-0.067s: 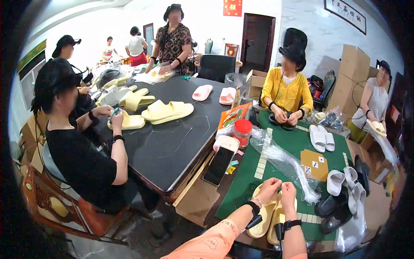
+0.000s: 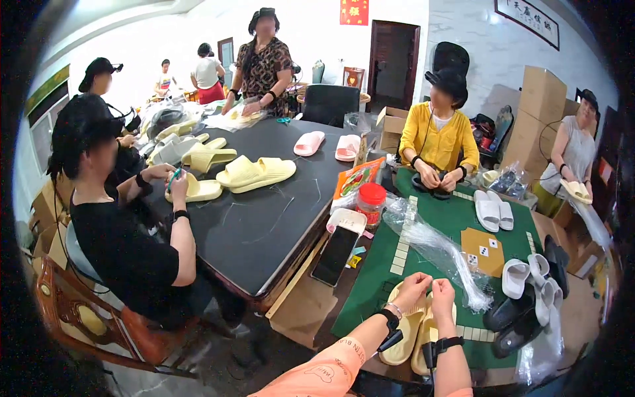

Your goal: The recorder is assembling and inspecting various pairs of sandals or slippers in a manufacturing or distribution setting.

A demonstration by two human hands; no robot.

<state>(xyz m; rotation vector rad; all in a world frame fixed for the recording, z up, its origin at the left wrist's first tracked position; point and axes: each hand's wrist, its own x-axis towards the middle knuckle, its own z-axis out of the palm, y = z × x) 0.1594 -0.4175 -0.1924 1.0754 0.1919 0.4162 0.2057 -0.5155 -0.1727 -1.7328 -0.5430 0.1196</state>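
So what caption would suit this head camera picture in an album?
Left hand and right hand meet over yellow slippers on a green table, co-workers seated around.

We see white walls point(image 2: 311, 26), a dark door point(image 2: 393, 63) at the back, cardboard boxes point(image 2: 539, 106) stacked right, a black table point(image 2: 264, 218) beside a green one point(image 2: 383, 278), and a wooden chair point(image 2: 86, 317) left.

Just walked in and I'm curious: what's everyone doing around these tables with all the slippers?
The camera wearer's left hand and right hand meet over a pair of yellow slippers on the green table, beside crumpled clear plastic bags. Across it, a person in yellow handles a black slipper. Others work at the dark table.
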